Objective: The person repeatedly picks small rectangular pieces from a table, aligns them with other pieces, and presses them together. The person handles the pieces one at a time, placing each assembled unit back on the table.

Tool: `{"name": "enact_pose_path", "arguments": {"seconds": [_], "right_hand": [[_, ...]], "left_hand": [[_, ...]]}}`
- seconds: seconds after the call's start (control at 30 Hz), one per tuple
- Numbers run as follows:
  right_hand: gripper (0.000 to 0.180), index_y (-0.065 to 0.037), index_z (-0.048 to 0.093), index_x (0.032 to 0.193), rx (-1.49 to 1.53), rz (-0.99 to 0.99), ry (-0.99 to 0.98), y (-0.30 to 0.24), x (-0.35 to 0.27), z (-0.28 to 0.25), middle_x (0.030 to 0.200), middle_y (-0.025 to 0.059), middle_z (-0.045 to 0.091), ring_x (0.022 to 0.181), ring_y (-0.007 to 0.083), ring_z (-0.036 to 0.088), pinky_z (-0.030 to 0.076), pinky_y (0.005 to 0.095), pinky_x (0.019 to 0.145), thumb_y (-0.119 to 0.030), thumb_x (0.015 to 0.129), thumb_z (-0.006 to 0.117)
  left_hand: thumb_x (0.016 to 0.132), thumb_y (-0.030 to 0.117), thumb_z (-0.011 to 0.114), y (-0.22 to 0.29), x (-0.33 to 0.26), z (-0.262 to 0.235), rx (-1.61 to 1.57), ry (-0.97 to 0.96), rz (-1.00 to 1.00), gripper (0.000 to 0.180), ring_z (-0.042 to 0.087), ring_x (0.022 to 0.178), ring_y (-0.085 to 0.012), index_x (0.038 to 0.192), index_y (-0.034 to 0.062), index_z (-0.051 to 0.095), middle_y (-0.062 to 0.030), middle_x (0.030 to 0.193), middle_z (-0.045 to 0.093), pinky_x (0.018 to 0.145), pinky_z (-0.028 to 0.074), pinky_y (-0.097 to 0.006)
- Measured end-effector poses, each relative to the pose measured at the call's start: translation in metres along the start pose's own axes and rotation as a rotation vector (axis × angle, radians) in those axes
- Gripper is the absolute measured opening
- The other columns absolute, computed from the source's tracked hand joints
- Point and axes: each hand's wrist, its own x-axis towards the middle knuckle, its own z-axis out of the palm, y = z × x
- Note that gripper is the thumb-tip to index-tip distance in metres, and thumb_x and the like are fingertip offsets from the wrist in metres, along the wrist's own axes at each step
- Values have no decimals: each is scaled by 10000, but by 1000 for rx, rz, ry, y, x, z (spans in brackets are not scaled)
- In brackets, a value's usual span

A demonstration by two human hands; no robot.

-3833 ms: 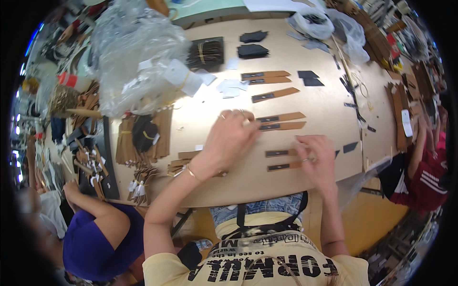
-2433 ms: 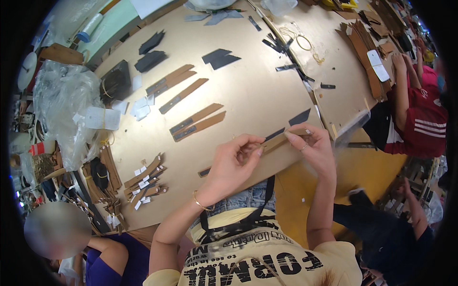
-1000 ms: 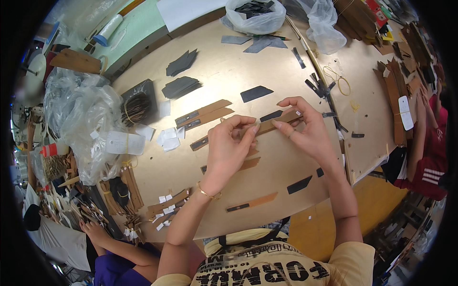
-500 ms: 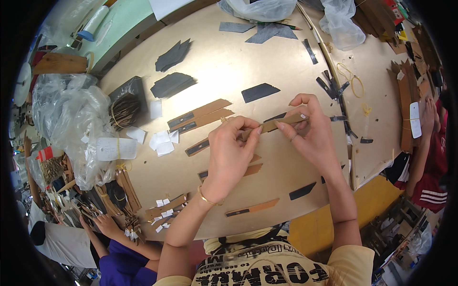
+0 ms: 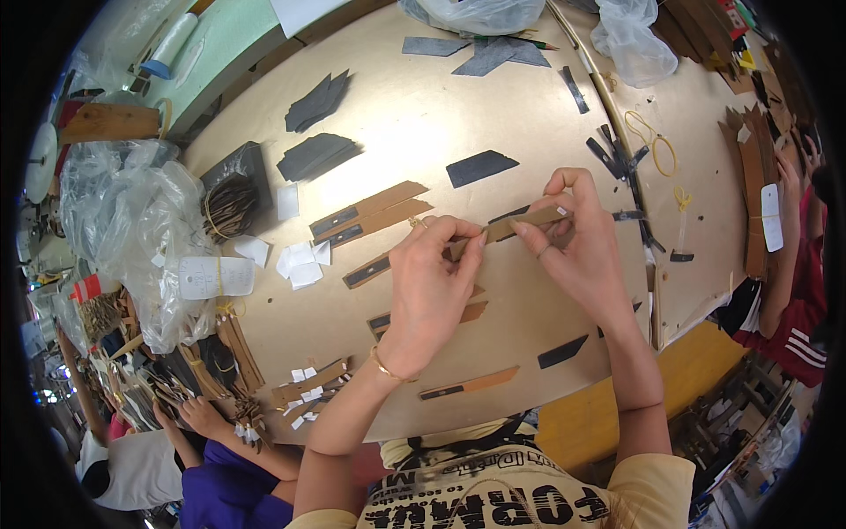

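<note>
Over the middle of the table, both my hands hold one narrow brown strip (image 5: 531, 220), perhaps leather, with a small white tag near its right end. My left hand (image 5: 432, 278) pinches its left part between thumb and fingers. My right hand (image 5: 580, 251) grips it near the right end, thumb on top. A dark strip partly shows behind it. Left of my hands lie brown strips (image 5: 392, 201) with black pieces at their ends. A similar orange-brown strip (image 5: 480, 382) lies nearer me. Just beyond my hands is a flat black piece (image 5: 481, 169).
Black stacks (image 5: 317, 156) lie farther left, near a dark bundle (image 5: 231, 207) and clear plastic bags (image 5: 132, 220). Grey pieces (image 5: 500, 55) sit at the back. Small black strips (image 5: 617, 157) line the table seam. Co-workers' hands are at the lower left (image 5: 204, 416) and far right (image 5: 790, 172).
My hands and the brown strip stay nearly in place, with only a slight shift in view. The co-worker's hands at the far right have moved farther up along the brown bundle.
</note>
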Motion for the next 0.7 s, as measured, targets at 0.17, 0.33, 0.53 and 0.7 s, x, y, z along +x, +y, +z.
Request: {"name": "enact_pose_path", "arguments": {"seconds": [0.17,0.33,0.53,0.7], "right_hand": [[374,-66,426,1055,-25,19,-10,-1,0,0,792,34,644,681,105,589,448,250,597,-8,834,721],[372,-38,404,1061,-88,-54,-13,0,1,0,790,114,650,656,205,671,501,301,560,13,845,703],[395,-72,416,1059,12,10,19,1,-2,2,780,44,648,692,109,591,470,252,638,-6,825,728],[418,-67,456,1101,20,-10,49,2,-6,-5,805,39,646,753,107,610,476,268,698,-18,809,751]], "left_hand": [[870,7,705,2,-1,1,58,22,68,63,640,621,-97,906,-40,682,-86,798,662,524,508,-227],[859,1,702,2,-5,7,119,58,151,81,624,618,-144,936,-17,687,-102,807,623,541,511,-258],[854,-23,668,3,-11,16,422,43,354,211,656,745,-262,1063,-10,691,-149,1026,586,616,544,-343],[851,-25,638,8,-13,14,532,-52,355,271,641,772,-314,1120,-34,664,-176,1061,555,636,532,-389]]}}
